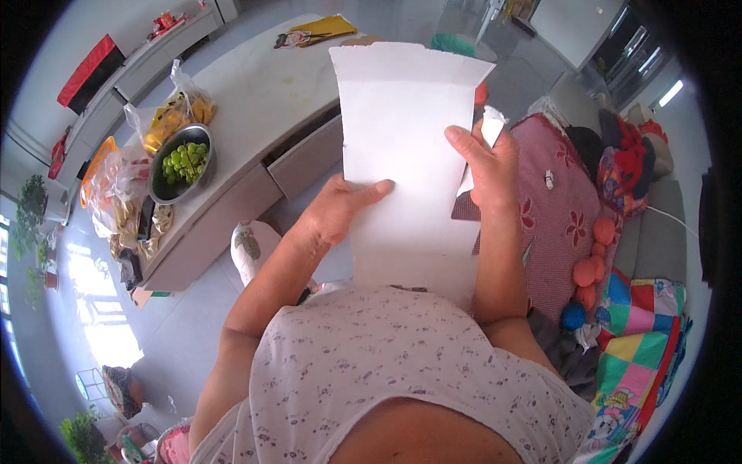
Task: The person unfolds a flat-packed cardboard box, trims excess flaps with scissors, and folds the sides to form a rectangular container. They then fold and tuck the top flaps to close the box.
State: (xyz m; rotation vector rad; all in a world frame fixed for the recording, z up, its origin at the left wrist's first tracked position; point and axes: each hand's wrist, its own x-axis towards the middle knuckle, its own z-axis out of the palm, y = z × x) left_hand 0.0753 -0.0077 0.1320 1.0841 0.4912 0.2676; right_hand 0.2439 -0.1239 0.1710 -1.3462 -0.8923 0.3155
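Observation:
In front of my chest is a large white sheet of thin cardboard [410,127], creased across near its far end and with an uneven right edge. My left hand [334,210] grips its left side, thumb lying on top and the other fingers hidden beneath. At the right edge, my right hand [493,164] is closed around a narrow white strip [492,127], which sticks out above the fingers with a ragged end. Whether that strip is still joined to the sheet cannot be made out. The sheet's near end reaches down to my shirt.
Left of me stands a long pale table [263,85] with a drawer partly pulled out, bearing a metal bowl [160,185] of green grapes [185,162], plastic bags [182,104] and a yellow packet [325,29]. On the right, a sofa with a pink patterned cover [556,209] holds coral-coloured balls [585,271] and a patchwork cloth [634,348].

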